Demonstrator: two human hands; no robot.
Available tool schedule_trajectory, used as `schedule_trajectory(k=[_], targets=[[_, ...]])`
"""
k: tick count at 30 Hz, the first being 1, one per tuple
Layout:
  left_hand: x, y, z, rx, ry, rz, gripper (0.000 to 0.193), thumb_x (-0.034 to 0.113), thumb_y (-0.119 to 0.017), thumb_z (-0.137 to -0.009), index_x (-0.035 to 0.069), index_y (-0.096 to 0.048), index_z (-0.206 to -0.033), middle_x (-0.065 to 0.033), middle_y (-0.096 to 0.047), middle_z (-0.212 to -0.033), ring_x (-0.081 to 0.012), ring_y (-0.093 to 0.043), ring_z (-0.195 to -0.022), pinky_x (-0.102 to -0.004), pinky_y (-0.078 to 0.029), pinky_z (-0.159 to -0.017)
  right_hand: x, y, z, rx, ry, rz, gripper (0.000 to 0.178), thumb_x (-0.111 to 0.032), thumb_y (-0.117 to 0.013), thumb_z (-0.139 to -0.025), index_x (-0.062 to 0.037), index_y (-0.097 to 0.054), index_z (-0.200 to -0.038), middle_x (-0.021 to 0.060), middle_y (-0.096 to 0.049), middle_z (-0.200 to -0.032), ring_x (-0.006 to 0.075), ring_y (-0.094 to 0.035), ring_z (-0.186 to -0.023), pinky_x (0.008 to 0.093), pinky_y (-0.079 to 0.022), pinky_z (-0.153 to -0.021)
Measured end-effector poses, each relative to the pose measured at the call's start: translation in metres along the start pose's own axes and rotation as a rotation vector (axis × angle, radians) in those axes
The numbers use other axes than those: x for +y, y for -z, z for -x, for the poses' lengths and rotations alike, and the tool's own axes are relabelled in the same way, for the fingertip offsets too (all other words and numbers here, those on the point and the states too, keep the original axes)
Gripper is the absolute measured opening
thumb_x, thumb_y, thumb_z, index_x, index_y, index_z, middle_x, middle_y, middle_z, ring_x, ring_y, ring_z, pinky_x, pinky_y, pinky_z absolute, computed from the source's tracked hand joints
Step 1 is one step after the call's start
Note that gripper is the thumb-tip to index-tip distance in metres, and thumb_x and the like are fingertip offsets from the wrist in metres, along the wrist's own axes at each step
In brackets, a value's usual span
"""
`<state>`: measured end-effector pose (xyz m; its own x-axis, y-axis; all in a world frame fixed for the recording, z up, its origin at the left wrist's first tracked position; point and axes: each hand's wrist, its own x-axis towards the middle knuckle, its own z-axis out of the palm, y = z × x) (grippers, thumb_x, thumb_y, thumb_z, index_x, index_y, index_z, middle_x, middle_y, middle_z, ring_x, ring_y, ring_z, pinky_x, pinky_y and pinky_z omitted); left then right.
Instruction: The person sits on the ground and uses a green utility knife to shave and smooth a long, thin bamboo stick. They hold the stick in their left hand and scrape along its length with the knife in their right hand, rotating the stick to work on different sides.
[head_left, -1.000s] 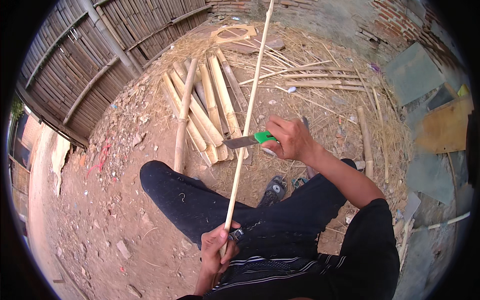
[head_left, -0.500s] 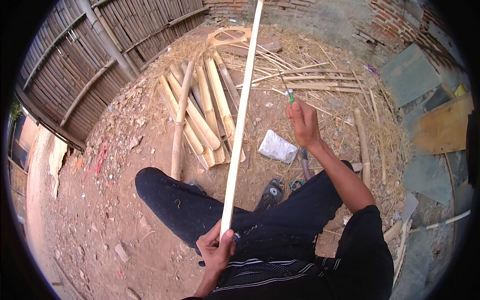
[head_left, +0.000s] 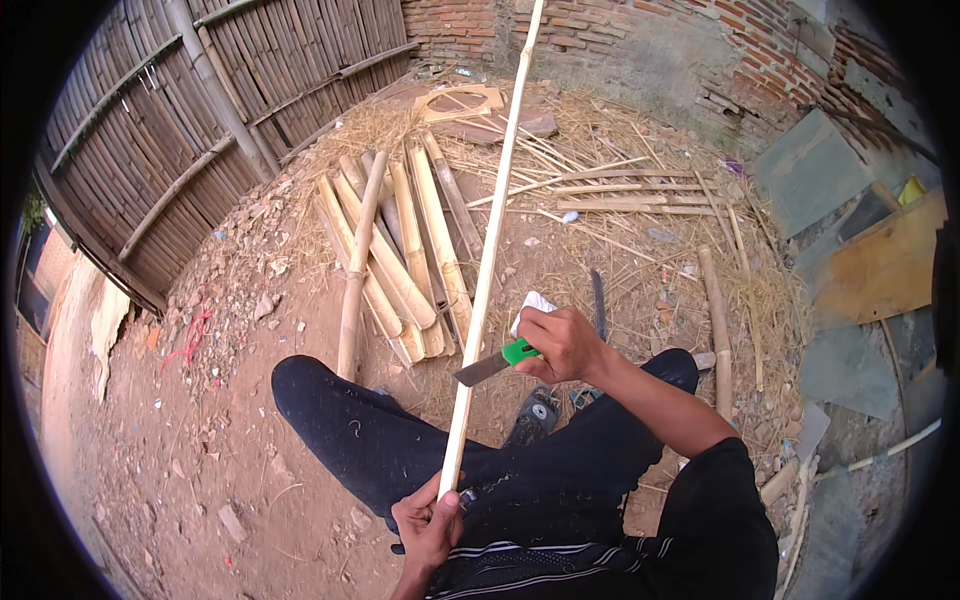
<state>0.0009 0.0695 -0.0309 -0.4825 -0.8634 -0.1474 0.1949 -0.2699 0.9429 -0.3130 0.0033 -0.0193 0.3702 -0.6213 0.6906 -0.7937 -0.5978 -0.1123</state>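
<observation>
A long, pale bamboo strip rises from my lap and runs out past the top of the view. My left hand is closed round its lower end, thumb on top. In my right hand is a knife with a green handle. Its broad grey blade points left and lies at the strip, a little above my lap; whether the edge bites into the bamboo I cannot tell. Behind my right hand a white block is partly hidden.
Split bamboo halves lie ahead, left of the strip, with a round bamboo pole across them. Thin bamboo strips are piled at the far right. A dark blade-like tool stands behind my right hand. A woven bamboo fence borders the left.
My right hand has come down and toward me with the knife, from above the white block to the strip. The left hand keeps its hold; the view has tilted slightly upward.
</observation>
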Motion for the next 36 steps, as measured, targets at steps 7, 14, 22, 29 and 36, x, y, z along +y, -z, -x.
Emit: schedule_trajectory(k=[7, 14, 22, 29, 36], targets=[[0.004, 0.011, 0.005, -0.049, -0.046, 0.127, 0.036, 0.018, -0.057, -0.092, -0.014, -0.055, -0.110, -0.0005, -0.046, -0.048, -0.0044, -0.035, -0.034, -0.0197, -0.024, -0.035, 0.009, -0.003, -0.028, 0.056, 0.043, 0.177, 0.059, -0.057, -0.038, -0.093, -0.0053, -0.046, -0.066, 0.0087, -0.045, -0.060, 0.0250, -0.050, -0.043, 0.0346, -0.039, -0.037], [-0.009, 0.023, 0.026, -0.183, -0.053, 0.165, 0.037, 0.020, -0.055, -0.093, -0.014, -0.056, -0.108, -0.0012, -0.045, -0.046, -0.0044, -0.033, -0.033, -0.0203, -0.023, -0.035, 0.079, 0.005, -0.056, 0.230, -0.648, 0.127, 0.053, -0.048, -0.034, -0.098, -0.0077, -0.044, -0.065, 0.0067, -0.043, -0.049, 0.0184, -0.043, -0.041, 0.0359, -0.034, -0.041], [-0.014, 0.016, -0.012, -0.460, 0.155, 0.567, 0.038, 0.030, -0.041, -0.099, -0.007, -0.046, -0.106, 0.0000, -0.036, -0.041, -0.0063, -0.028, -0.030, -0.0219, -0.027, -0.035, -0.027, 0.009, -0.060, 0.482, -0.772, -1.447, 0.047, -0.051, -0.036, -0.097, -0.0129, -0.042, -0.069, 0.0156, -0.059, -0.073, 0.0025, -0.029, -0.034, 0.0201, -0.022, -0.033], [-0.024, 0.024, -0.028, -0.253, 0.118, 0.071, 0.026, 0.025, -0.041, -0.099, 0.000, -0.048, -0.096, -0.0009, -0.041, -0.045, -0.0070, -0.033, -0.030, -0.0205, -0.027, -0.034, -0.044, 0.006, -0.069, 0.605, -0.835, -0.657, 0.031, -0.028, -0.068, -0.086, -0.0048, -0.055, -0.070, 0.0003, -0.051, -0.063, 0.0070, -0.042, -0.055, 0.0259, -0.035, -0.050], [-0.024, 0.020, -0.014, -0.468, 0.009, 0.379, 0.029, 0.026, -0.041, -0.099, -0.001, -0.048, -0.096, -0.0003, -0.041, -0.046, -0.0062, -0.034, -0.032, -0.0208, -0.027, -0.034, -0.040, -0.011, -0.050, 0.465, -0.911, -0.966, 0.030, -0.030, -0.064, -0.090, -0.0032, -0.059, -0.077, 0.0023, -0.052, -0.063, 0.0029, -0.035, -0.042, 0.0211, -0.028, -0.040]])
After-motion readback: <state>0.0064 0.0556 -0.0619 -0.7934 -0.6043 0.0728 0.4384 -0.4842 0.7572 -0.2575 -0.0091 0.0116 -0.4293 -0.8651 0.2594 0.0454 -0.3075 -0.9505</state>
